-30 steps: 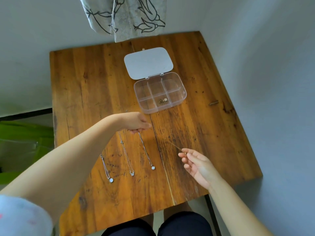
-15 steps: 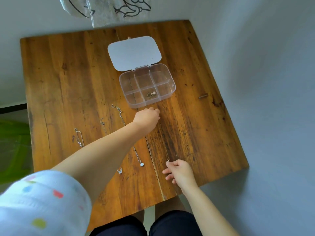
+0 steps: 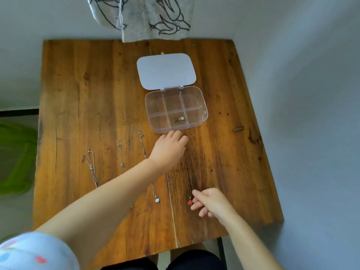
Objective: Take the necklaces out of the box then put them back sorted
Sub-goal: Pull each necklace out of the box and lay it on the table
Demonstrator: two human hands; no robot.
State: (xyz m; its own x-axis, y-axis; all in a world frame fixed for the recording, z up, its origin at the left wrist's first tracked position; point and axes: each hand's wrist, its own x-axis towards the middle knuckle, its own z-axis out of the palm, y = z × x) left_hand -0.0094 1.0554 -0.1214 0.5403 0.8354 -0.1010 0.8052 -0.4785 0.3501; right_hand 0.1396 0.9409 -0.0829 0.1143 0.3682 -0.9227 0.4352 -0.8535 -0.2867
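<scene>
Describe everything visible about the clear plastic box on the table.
The clear plastic box lies flat on the wooden table, past the left hand, whose fingertips reach its near edge. Its tray is split into six compartments, two rows of three. Only the near middle one holds anything: a small bunched gold-toned necklace with a pale charm. The hinged, opaque-looking pale lid lies folded fully open on the far side.

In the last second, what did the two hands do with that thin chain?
The left hand slid up to just below the clear box, and the right hand drew back toward the body, stretching the red-pendant necklace straight on the table. The silver necklaces, the open lid and the one in the box stayed put.
</scene>
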